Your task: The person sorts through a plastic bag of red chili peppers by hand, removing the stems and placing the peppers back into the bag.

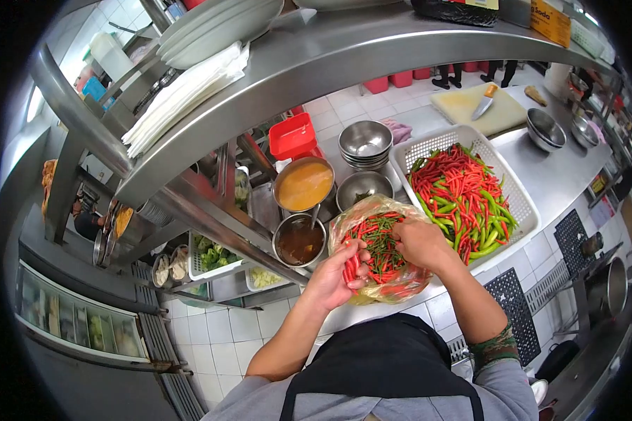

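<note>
A clear plastic bag (344,223) stands with its mouth spread wide in front of me, full of small red chilies with green stems (376,242). At the bag's left rim, my left hand (333,277) is closed around several red chilies (352,266). My right hand (423,242) reaches into the bag from the right, its fingers bent down among the stems; what the fingertips hold is hidden. Just beyond it sits a white perforated basket (530,217) heaped with red and green chilies (463,200).
Left of the bag are a pot of orange sauce (305,184), a pot of dark liquid (299,240) with a ladle, and steel bowls (366,140). A knife (484,102) lies on a cutting board (463,112). A steel shelf (316,59) spans overhead.
</note>
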{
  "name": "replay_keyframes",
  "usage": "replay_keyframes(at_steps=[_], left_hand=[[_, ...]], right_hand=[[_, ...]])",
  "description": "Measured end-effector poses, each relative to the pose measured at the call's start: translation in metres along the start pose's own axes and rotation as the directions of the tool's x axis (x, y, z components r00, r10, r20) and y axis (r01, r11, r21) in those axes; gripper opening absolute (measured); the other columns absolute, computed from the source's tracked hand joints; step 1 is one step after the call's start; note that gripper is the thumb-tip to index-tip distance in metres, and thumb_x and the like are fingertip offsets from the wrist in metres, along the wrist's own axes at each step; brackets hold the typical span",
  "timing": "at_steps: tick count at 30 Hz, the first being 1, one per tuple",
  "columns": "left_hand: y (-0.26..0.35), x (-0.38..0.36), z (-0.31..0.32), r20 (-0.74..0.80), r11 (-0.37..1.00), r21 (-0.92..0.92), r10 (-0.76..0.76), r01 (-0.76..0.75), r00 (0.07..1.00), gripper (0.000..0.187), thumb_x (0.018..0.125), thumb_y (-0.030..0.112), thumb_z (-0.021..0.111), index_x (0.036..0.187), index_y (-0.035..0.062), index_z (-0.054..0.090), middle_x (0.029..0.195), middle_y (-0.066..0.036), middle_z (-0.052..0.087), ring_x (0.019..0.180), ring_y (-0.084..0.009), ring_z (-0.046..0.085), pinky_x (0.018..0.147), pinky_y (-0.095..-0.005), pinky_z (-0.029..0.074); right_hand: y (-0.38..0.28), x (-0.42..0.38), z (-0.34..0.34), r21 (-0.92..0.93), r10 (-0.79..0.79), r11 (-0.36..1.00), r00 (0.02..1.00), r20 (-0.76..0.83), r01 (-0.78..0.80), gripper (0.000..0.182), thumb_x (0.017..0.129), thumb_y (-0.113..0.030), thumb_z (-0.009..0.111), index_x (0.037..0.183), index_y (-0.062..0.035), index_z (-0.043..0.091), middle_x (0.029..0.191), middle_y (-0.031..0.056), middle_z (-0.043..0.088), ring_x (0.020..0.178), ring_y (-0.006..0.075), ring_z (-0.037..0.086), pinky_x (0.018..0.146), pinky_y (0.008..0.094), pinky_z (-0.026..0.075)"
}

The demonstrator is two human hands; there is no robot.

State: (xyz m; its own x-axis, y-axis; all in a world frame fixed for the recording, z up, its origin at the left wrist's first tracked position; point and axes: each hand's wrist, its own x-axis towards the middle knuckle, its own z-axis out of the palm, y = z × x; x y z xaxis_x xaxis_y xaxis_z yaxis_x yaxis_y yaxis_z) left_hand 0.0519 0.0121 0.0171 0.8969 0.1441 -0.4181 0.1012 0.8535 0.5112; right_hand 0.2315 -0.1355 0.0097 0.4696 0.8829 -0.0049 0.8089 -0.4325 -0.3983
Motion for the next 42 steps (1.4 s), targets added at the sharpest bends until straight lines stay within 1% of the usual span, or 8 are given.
replay_keyframes(at_steps=[5,9,17,21,23,25,37,42], left_hand=[[0.005,0.003,0.001,0.058,1.0,-0.026,0.004,-0.003,0.998,0.027,0.104,0.037,0.049,0.101,0.0111,0.056,0.087,-0.003,0.057,0.064,-0.012,0.048,0.046,-0.0229,0.033],[0.006,0.011,-0.01,0.064,0.999,-0.039,0.029,-0.027,0.998,0.032,0.103,0.041,0.049,0.1,0.0107,0.056,0.084,-0.003,0.055,0.062,-0.0124,0.047,0.045,-0.0231,0.032],[0.001,0.019,0.008,-0.01,0.976,0.208,0.06,-0.057,0.998,0.033,0.105,0.042,0.044,0.104,0.0105,0.056,0.085,-0.003,0.056,0.062,-0.0116,0.047,0.045,-0.0223,0.031],[-0.009,0.018,0.013,0.07,0.971,0.241,-0.025,0.007,0.997,0.036,0.106,0.045,0.041,0.1,0.0112,0.055,0.081,-0.003,0.055,0.059,-0.0107,0.045,0.044,-0.0216,0.029],[-0.01,0.017,0.015,0.054,0.984,0.172,-0.061,0.051,0.997,0.037,0.106,0.045,0.04,0.095,0.0116,0.052,0.074,-0.001,0.051,0.055,-0.0099,0.042,0.042,-0.0215,0.029],[-0.008,0.016,0.016,0.043,0.986,0.16,-0.05,0.042,0.998,0.036,0.106,0.044,0.041,0.093,0.0118,0.051,0.073,-0.001,0.049,0.055,-0.0103,0.042,0.042,-0.0215,0.029],[0.007,0.004,-0.015,-0.035,0.988,0.148,0.047,-0.042,0.998,0.041,0.105,0.045,0.043,0.104,0.0071,0.059,0.073,-0.004,0.057,0.061,-0.0153,0.055,0.044,-0.0244,0.036],[0.008,0.004,-0.022,-0.05,0.998,0.052,0.026,-0.024,0.998,0.035,0.104,0.04,0.048,0.107,0.0072,0.059,0.081,-0.003,0.061,0.064,-0.0137,0.056,0.046,-0.0236,0.037]], right_hand=[[0.005,0.003,0.001,0.022,-0.084,0.996,0.996,0.031,0.084,0.016,0.079,-0.014,0.065,0.093,-0.0052,0.065,0.089,0.0165,0.068,0.083,0.0371,0.066,0.076,0.0474,0.052],[0.008,0.002,-0.013,0.388,-0.138,0.905,0.983,-0.121,0.174,0.014,0.083,-0.008,0.067,0.094,-0.0032,0.062,0.083,0.0101,0.066,0.077,0.0234,0.068,0.069,0.0374,0.053],[-0.016,0.004,-0.025,0.989,-0.113,0.146,0.994,-0.004,0.021,0.01,0.097,-0.011,0.064,0.094,-0.004,0.056,0.075,0.001,0.065,0.068,0.0082,0.064,0.061,0.022,0.051],[-0.024,0.006,0.0,0.982,-0.119,0.183,0.993,-0.022,0.044,0.011,0.094,-0.011,0.066,0.091,-0.0043,0.057,0.077,0.004,0.065,0.067,0.0152,0.065,0.058,0.0282,0.05],[-0.035,0.003,0.003,0.641,-0.068,0.662,0.882,-0.466,0.39,0.011,0.09,-0.008,0.067,0.088,-0.0029,0.058,0.083,0.0083,0.064,0.072,0.0237,0.066,0.061,0.0335,0.051],[-0.052,-0.004,-0.005,0.324,-0.113,0.864,0.775,-0.622,0.386,0.01,0.083,-0.003,0.068,0.084,-0.0001,0.059,0.095,0.0156,0.06,0.087,0.0366,0.063,0.071,0.0426,0.05],[-0.023,0.049,0.036,0.075,-0.214,0.97,0.956,-0.199,0.233,0.017,0.084,-0.013,0.065,0.098,-0.0067,0.07,0.101,0.0165,0.064,0.091,0.0368,0.066,0.08,0.0472,0.052],[-0.032,0.032,0.008,0.1,-0.288,0.931,0.874,-0.391,0.351,0.014,0.082,-0.011,0.068,0.096,-0.009,0.07,0.091,0.0109,0.062,0.083,0.0326,0.065,0.074,0.0455,0.051]])
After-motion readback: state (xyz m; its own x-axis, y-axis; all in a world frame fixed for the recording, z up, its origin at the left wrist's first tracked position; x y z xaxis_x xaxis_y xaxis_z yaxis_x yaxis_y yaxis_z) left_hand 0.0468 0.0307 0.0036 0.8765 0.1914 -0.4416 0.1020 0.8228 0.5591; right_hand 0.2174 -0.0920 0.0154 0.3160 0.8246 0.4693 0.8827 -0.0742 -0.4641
